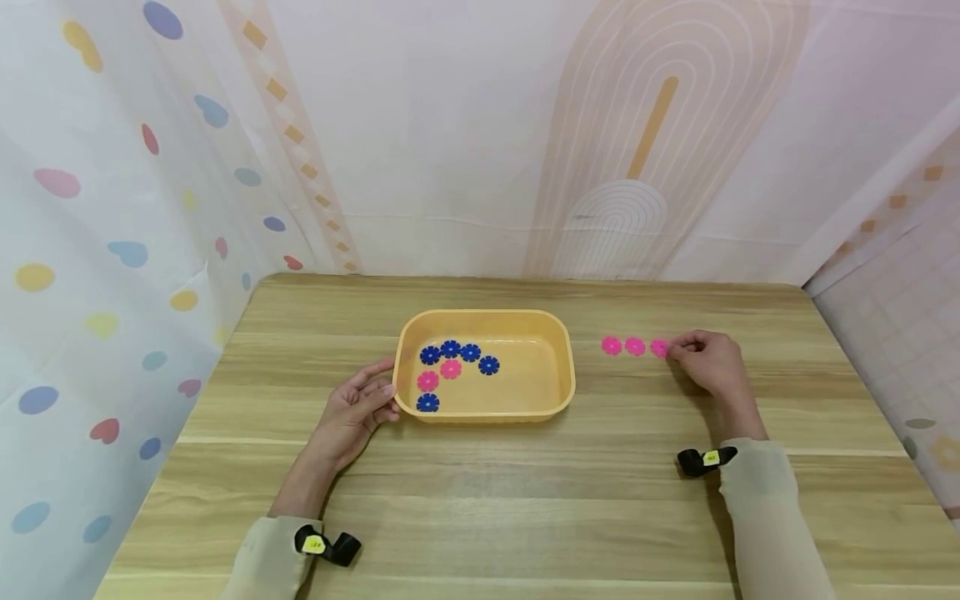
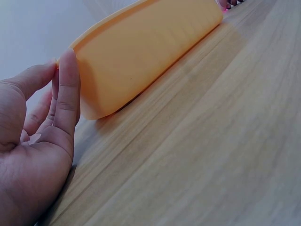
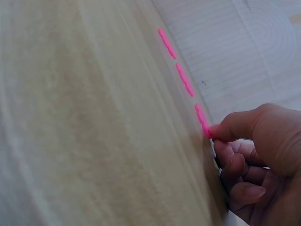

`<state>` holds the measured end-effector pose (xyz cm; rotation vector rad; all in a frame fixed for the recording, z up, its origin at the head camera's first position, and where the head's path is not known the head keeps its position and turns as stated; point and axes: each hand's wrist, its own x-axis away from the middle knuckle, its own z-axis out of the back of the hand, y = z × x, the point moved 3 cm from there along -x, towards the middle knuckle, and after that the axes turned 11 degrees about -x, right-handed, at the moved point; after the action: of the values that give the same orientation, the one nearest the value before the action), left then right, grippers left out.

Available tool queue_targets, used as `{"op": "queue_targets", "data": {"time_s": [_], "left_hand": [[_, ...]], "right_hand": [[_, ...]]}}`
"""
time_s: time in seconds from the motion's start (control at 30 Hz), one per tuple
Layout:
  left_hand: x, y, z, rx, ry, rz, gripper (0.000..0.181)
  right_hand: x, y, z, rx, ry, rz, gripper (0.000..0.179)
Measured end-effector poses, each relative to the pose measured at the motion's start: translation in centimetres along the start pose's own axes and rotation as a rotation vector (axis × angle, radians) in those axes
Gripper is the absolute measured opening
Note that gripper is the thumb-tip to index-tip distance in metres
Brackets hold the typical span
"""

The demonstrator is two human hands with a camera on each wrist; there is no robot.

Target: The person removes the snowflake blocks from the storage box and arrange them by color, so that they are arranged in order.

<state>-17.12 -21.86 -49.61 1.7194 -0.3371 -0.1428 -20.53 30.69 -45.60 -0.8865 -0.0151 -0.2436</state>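
Observation:
A shallow orange-yellow plastic basin (image 1: 483, 404) stands on the table, its left rim pinched between thumb and fingers of my left hand (image 1: 356, 417). The left wrist view shows the same hand (image 2: 42, 122) at the basin's end wall (image 2: 117, 70). Inside lie several blue notched snowflake discs (image 1: 450, 348) and two pink ones (image 1: 427, 381), toward the left. To the right of the basin, three pink snowflake discs (image 1: 634, 346) form a row. My right hand (image 1: 708, 362) pinches the edge of the rightmost pink disc (image 3: 201, 120), which lies flat on the wood.
The wood-grained table (image 1: 480, 500) reaches back to a patterned curtain (image 1: 450, 167). Another spotted curtain (image 1: 112, 333) hangs along the left side. Each wrist carries a black strap with a small camera (image 1: 330, 546).

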Motion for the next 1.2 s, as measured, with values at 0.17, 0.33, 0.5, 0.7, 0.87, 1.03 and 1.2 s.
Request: {"op": "queue_targets", "data": {"time_s": [0.17,0.33,0.5,0.7,0.87,1.03,1.2], "left_hand": [[0.0,0.0,0.0,-0.004,0.002,-0.001,0.042],[-0.1,0.0,0.0,-0.008,0.007,0.008,0.042],[0.0,0.0,0.0,-0.008,0.010,0.006,0.042],[0.0,-0.1,0.0,-0.001,0.010,0.008,0.042],[0.0,0.0,0.0,0.001,0.006,0.006,0.042],[0.0,0.0,0.0,-0.001,0.008,0.008,0.041],[0.1,0.0,0.0,0.007,0.006,0.006,0.042]], "right_hand": [[0.0,0.0,0.0,-0.004,0.016,0.018,0.027],[0.2,0.0,0.2,-0.011,0.013,0.028,0.033],[0.4,-0.5,0.2,-0.035,0.007,0.076,0.035],[0.7,-1.8,0.0,-0.089,-0.034,0.131,0.036],[1.0,-3.2,-0.3,-0.103,-0.053,0.177,0.035],[1.4,-4.6,-0.8,-0.129,-0.080,0.224,0.034],[1.7,-5.9,-1.6,-0.141,-0.093,0.282,0.029]]}}
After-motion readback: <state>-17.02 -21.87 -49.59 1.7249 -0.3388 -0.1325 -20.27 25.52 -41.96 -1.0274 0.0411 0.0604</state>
